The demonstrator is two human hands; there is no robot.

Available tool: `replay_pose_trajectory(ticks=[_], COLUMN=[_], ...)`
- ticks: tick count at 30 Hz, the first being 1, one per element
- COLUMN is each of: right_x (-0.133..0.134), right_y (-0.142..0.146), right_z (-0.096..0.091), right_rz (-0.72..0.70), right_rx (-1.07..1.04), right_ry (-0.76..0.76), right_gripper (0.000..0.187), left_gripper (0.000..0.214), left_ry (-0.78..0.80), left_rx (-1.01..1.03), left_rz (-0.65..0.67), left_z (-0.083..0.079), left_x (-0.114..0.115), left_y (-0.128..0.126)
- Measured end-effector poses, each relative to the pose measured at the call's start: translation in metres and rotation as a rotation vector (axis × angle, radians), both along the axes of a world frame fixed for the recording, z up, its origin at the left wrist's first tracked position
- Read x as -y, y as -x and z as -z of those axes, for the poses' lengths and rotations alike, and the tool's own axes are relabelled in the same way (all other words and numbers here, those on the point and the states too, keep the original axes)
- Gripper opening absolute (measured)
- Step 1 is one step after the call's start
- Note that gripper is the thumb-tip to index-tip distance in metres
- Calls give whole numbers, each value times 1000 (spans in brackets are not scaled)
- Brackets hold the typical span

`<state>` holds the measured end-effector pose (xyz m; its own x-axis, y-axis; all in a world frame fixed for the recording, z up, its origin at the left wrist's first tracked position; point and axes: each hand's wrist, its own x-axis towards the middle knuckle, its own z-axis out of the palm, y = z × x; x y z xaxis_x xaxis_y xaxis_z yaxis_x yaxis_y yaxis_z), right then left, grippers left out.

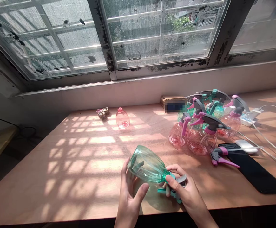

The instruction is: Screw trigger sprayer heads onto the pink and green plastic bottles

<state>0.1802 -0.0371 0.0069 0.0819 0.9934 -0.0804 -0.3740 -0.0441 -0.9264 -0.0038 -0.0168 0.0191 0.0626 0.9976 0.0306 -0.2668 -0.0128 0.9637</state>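
My left hand cups the body of a clear green spray bottle, which is tilted with its base up and away from me. My right hand grips the teal and grey trigger sprayer head at the bottle's neck. Both hands hover just above the wooden table near its front edge.
A headless pink bottle stands far centre beside small square parts. A cluster of pink and green spray bottles sits right of centre. A loose pink sprayer head, a black phone, white cables and a box lie at the right.
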Motion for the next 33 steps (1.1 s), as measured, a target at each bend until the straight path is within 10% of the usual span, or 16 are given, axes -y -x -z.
replay_pose_trajectory(ticks=[22, 33], right_x=[-1, -1], right_y=[0, 0], right_z=[-3, 0], right_rz=[41, -21], right_rx=[-38, 98], right_ry=[7, 5], right_gripper=[46, 43], left_gripper=[74, 62], left_ry=[-38, 39], left_rx=[63, -150], left_rz=[-35, -278], left_z=[11, -11], left_x=[-7, -3], left_y=[0, -7])
